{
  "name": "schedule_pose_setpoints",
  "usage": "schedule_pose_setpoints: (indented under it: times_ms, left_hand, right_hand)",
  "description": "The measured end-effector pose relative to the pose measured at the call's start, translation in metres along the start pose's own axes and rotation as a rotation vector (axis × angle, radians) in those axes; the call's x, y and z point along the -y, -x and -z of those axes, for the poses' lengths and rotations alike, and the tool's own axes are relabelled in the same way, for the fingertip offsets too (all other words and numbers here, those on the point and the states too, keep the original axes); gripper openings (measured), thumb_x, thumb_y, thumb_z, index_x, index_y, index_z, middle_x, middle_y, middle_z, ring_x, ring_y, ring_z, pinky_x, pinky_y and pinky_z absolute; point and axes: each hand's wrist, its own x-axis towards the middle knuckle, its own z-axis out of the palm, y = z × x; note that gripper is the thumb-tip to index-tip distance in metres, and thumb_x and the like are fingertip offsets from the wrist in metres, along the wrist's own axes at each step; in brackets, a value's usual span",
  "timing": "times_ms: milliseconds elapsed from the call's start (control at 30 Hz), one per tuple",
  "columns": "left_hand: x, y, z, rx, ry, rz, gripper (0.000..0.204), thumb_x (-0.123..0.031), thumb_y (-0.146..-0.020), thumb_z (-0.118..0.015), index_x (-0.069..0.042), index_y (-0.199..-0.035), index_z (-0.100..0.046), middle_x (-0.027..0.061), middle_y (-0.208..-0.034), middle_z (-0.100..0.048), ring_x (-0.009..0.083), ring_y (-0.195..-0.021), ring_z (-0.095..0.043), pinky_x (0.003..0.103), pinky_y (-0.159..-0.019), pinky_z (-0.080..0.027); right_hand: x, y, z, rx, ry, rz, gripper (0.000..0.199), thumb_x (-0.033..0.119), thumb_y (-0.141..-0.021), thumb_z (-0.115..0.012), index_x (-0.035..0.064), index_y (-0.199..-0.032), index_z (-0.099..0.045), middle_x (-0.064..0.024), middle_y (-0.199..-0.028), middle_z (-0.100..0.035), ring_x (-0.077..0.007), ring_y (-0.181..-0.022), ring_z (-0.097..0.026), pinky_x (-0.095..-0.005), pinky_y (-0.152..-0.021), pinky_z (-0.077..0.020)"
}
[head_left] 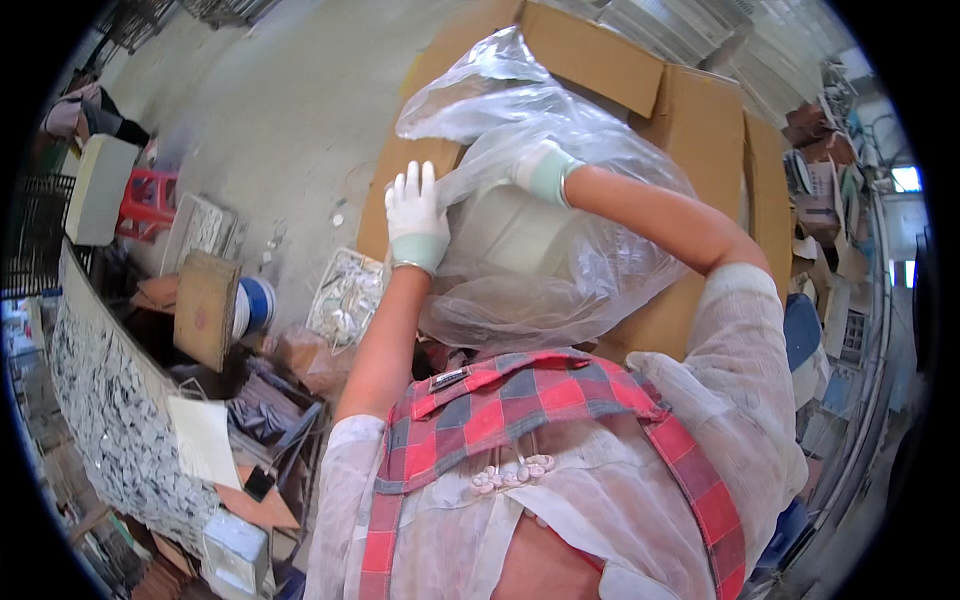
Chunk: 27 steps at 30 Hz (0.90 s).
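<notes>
The gloved left hand (pixel 416 215) lies over a cardboard box (pixel 690 125); to its right, the gloved right hand (pixel 543 172) touches a clear plastic bag (pixel 612 255).

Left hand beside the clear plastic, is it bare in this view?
No, the left hand wears a white glove with a pale green cuff, its fingers spread out.

bright, soft shadows, black-rimmed fisheye distortion

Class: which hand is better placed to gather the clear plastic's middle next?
Probably the right hand: it is amid the clear plastic, while the left hand lies at the left of the cardboard box.
</notes>
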Motion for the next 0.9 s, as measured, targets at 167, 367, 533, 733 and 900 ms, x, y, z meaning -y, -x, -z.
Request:
schedule_pose_setpoints:
  times_ms: [167, 367, 533, 733, 900]
  left_hand:
    - [0.035, -0.001, 0.004, 0.031, 0.048, 0.028, 0.071, -0.019, -0.072, -0.07, -0.007, -0.135, -0.04, 0.0184, -0.136, -0.041, 0.0368, -0.124, -0.039, 0.047, -0.106, -0.029]
    - [0.064, -0.025, 0.022, 0.301, 1.064, 0.29, 0.074, -0.031, -0.082, -0.068, -0.001, -0.14, -0.034, 0.0171, -0.144, -0.037, 0.0287, -0.13, -0.039, 0.038, -0.107, -0.031]
    - [0.061, -0.056, 0.133, -0.098, 1.751, 0.148, 0.061, -0.016, -0.094, -0.053, -0.003, -0.145, -0.022, 0.0162, -0.149, -0.027, 0.0268, -0.137, -0.028, 0.037, -0.112, -0.023]
    - [0.029, -0.073, 0.147, 0.028, 1.578, -0.065, 0.084, -0.029, -0.089, -0.06, -0.005, -0.149, -0.005, 0.02, -0.153, -0.013, 0.0296, -0.141, -0.016, 0.039, -0.113, -0.017]
    - [-0.02, -0.067, 0.14, 0.47, 1.809, -0.385, 0.081, -0.032, -0.081, -0.069, 0.005, -0.14, -0.028, 0.0169, -0.137, -0.043, 0.023, -0.126, -0.043, 0.034, -0.104, -0.033]
  right_hand:
    - [0.011, 0.058, 0.065, -0.274, 0.082, 0.108, 0.015, 0.018, -0.08, -0.056, 0.0118, -0.07, -0.063, -0.0053, -0.075, -0.061, -0.023, -0.071, -0.064, -0.0326, -0.056, -0.0513]
    - [-0.007, 0.111, 0.165, -0.459, 0.23, 0.02, 0.006, 0.018, -0.075, -0.06, 0.0137, -0.072, -0.059, -0.004, -0.074, -0.058, -0.0205, -0.072, -0.061, -0.0311, -0.06, -0.0502]
    - [-0.036, 0.121, 0.241, -0.59, 0.084, -0.284, 0.026, 0.028, -0.075, -0.07, 0.0034, -0.081, -0.063, -0.0107, -0.077, -0.06, -0.0267, -0.072, -0.06, -0.0343, -0.068, -0.0487]
    - [-0.027, 0.17, 0.331, -0.689, -0.267, -0.499, 0.037, 0.034, -0.082, -0.069, -0.0002, -0.097, -0.067, -0.0037, -0.081, -0.063, -0.011, -0.073, -0.058, -0.0255, -0.066, -0.0474]
    - [-0.037, 0.218, 0.319, -0.807, -0.329, -0.726, 0.046, 0.038, -0.079, -0.071, 0.0008, -0.104, -0.066, -0.0048, -0.085, -0.066, -0.0118, -0.075, -0.06, -0.024, -0.066, -0.0475]
